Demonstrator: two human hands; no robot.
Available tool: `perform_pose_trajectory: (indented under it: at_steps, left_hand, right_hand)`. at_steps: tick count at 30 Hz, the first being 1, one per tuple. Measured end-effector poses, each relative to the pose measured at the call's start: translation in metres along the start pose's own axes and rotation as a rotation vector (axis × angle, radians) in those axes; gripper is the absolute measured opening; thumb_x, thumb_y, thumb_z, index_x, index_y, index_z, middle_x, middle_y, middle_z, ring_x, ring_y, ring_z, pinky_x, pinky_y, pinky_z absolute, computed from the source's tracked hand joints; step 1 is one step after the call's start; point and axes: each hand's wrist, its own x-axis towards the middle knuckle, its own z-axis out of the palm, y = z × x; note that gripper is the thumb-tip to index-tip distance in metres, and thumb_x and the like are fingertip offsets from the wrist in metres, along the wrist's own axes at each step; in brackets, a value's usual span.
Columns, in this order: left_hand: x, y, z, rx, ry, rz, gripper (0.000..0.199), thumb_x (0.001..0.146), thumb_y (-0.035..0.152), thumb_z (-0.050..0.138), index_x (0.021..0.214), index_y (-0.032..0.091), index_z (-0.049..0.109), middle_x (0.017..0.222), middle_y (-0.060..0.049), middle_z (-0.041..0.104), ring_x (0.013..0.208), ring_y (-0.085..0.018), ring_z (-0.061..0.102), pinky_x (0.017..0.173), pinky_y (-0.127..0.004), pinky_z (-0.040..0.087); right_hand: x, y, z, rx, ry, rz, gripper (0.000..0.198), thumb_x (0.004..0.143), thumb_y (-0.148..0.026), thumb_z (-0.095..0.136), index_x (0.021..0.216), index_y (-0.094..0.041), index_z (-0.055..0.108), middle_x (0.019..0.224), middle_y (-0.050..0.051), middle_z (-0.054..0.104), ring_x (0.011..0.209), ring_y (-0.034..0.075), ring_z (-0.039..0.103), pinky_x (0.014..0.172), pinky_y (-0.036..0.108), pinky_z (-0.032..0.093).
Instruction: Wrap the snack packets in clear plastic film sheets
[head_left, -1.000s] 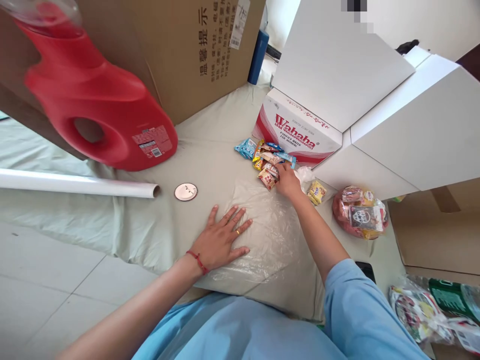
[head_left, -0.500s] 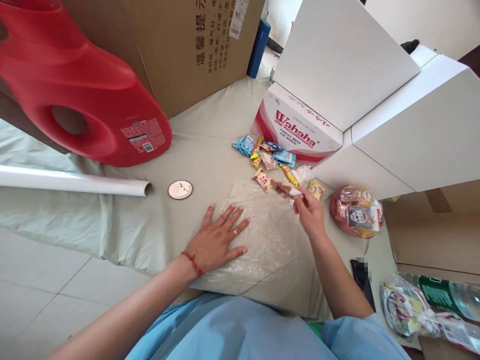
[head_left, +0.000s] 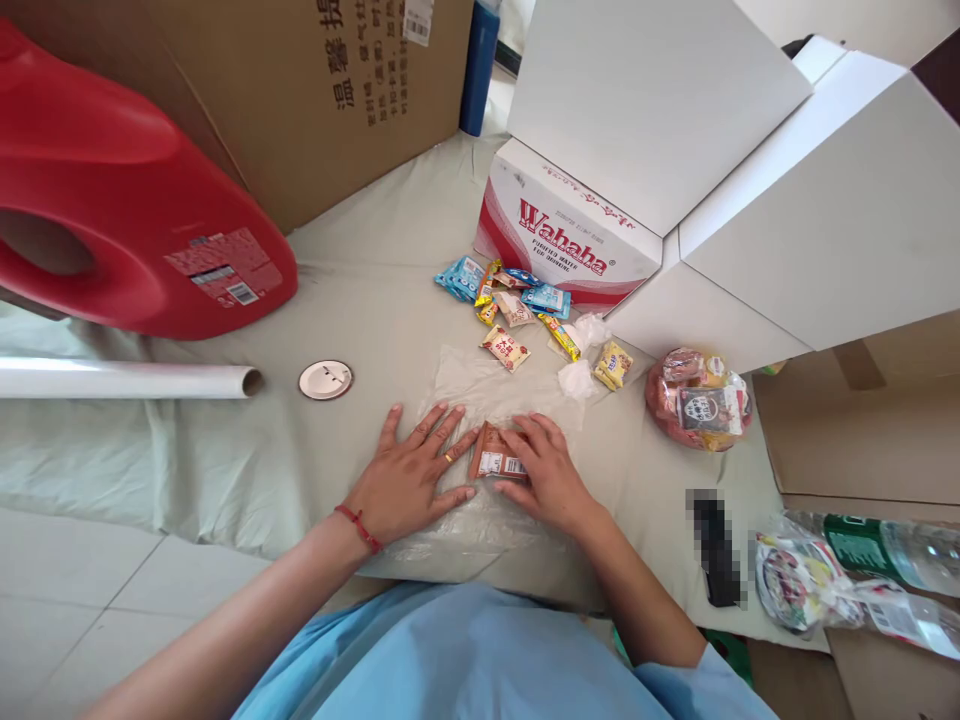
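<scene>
My left hand lies flat, fingers spread, on a thin clear plastic bag on the cloth-covered surface. A brown snack packet with a white label and barcode lies on the bag between my hands. My right hand has its fingers over the packet's right part and its thumb at the near edge, gripping it and hiding that end. Just beyond, a cream and red packet lies apart from a pile of small snack packets, among them a blue packet and a yellow packet.
A Wahaha carton stands behind the pile. At the right are a round bundle of snacks, a pixelated black object and a plastic bottle. A red jug, a white roll and a round badge are left.
My right hand has brought the brown packet from near the pile down onto the clear bag, beside my left hand. My left hand stays flat on the bag. The view has shifted slightly.
</scene>
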Motion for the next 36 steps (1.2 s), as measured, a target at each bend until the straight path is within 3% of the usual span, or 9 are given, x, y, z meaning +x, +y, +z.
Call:
perform_pose_trajectory:
  at_steps: [4,12,17,22,24,26,29,32,36]
  left_hand:
    - [0.001,0.0,0.001,0.027,-0.009,0.019,0.072,0.096,0.074,0.046,0.156,0.033,0.049,0.169,-0.012,0.037,0.157,-0.036,0.034,0.125,-0.07,-0.002]
    - [-0.001,-0.002,0.0,0.049,-0.026,0.049,0.072,0.099,0.066,0.047,0.16,0.027,0.042,0.17,-0.015,0.034,0.157,-0.036,0.034,0.124,-0.072,-0.004]
    - [-0.01,-0.014,-0.002,-0.007,0.034,0.046,0.063,0.106,0.053,0.037,0.162,0.025,0.037,0.169,-0.016,0.036,0.151,-0.031,0.045,0.128,-0.065,0.005]
    - [-0.026,-0.017,-0.007,0.001,0.153,0.001,0.05,0.104,0.033,0.042,0.152,0.02,0.051,0.165,-0.017,0.044,0.152,-0.029,0.044,0.129,-0.06,0.017]
    - [-0.034,-0.013,-0.012,-0.013,0.168,0.048,0.045,0.101,0.023,0.043,0.143,0.023,0.06,0.162,-0.013,0.048,0.155,-0.028,0.039,0.13,-0.059,0.017]
    - [-0.042,-0.012,-0.017,-0.072,0.101,0.173,0.046,0.098,0.016,0.043,0.138,0.026,0.063,0.158,-0.008,0.055,0.155,-0.024,0.04,0.132,-0.057,0.012]
    - [-0.053,-0.017,-0.024,-0.177,-0.078,0.327,0.052,0.096,0.019,0.047,0.147,0.026,0.055,0.156,-0.009,0.057,0.15,-0.02,0.046,0.133,-0.052,0.011]
    - [-0.055,-0.03,-0.027,-0.238,-0.181,0.343,0.059,0.095,0.035,0.059,0.152,0.025,0.049,0.163,-0.012,0.048,0.153,-0.026,0.042,0.132,-0.053,0.017]
    - [-0.041,-0.044,-0.023,-0.31,-0.16,0.299,0.028,0.1,0.035,0.055,0.124,0.027,0.069,0.151,-0.008,0.063,0.144,-0.023,0.054,0.127,-0.048,0.031]
  right_hand:
    - [0.018,0.0,0.013,0.009,0.008,-0.009,0.055,0.098,-0.032,0.065,0.151,-0.026,0.053,0.138,0.014,0.062,0.142,0.034,0.042,0.123,0.063,0.034]
    - [0.023,0.008,0.016,0.055,0.019,0.02,0.054,0.097,-0.032,0.066,0.15,-0.026,0.054,0.145,0.014,0.058,0.145,0.034,0.041,0.123,0.064,0.034]
    - [-0.023,0.01,-0.011,0.17,0.088,-0.03,0.052,0.102,-0.036,0.06,0.152,-0.027,0.049,0.15,0.015,0.052,0.142,0.031,0.046,0.118,0.057,0.044]
    - [-0.085,0.0,-0.02,0.24,-0.121,-0.109,0.067,0.092,-0.052,0.073,0.149,-0.026,0.05,0.147,0.017,0.055,0.139,0.035,0.048,0.113,0.059,0.049]
    - [-0.102,-0.003,-0.012,0.19,-0.139,-0.076,0.064,0.092,-0.047,0.074,0.147,-0.024,0.052,0.15,0.017,0.053,0.141,0.036,0.046,0.112,0.06,0.05]
    - [-0.111,-0.004,-0.004,0.161,-0.079,-0.024,0.044,0.097,-0.029,0.067,0.14,-0.024,0.058,0.147,0.016,0.056,0.139,0.033,0.048,0.11,0.057,0.053]
    - [-0.109,-0.002,-0.001,0.197,0.033,-0.009,0.026,0.099,-0.013,0.056,0.121,-0.025,0.065,0.131,0.012,0.066,0.128,0.028,0.055,0.102,0.049,0.057]
    - [-0.089,0.004,-0.015,0.292,0.051,-0.032,0.019,0.1,-0.013,0.056,0.111,-0.025,0.066,0.12,0.009,0.07,0.117,0.024,0.06,0.098,0.044,0.057]
    - [-0.051,0.015,-0.051,0.37,0.013,-0.03,0.014,0.104,-0.018,0.052,0.11,-0.025,0.063,0.108,0.007,0.071,0.102,0.021,0.063,0.09,0.038,0.055]
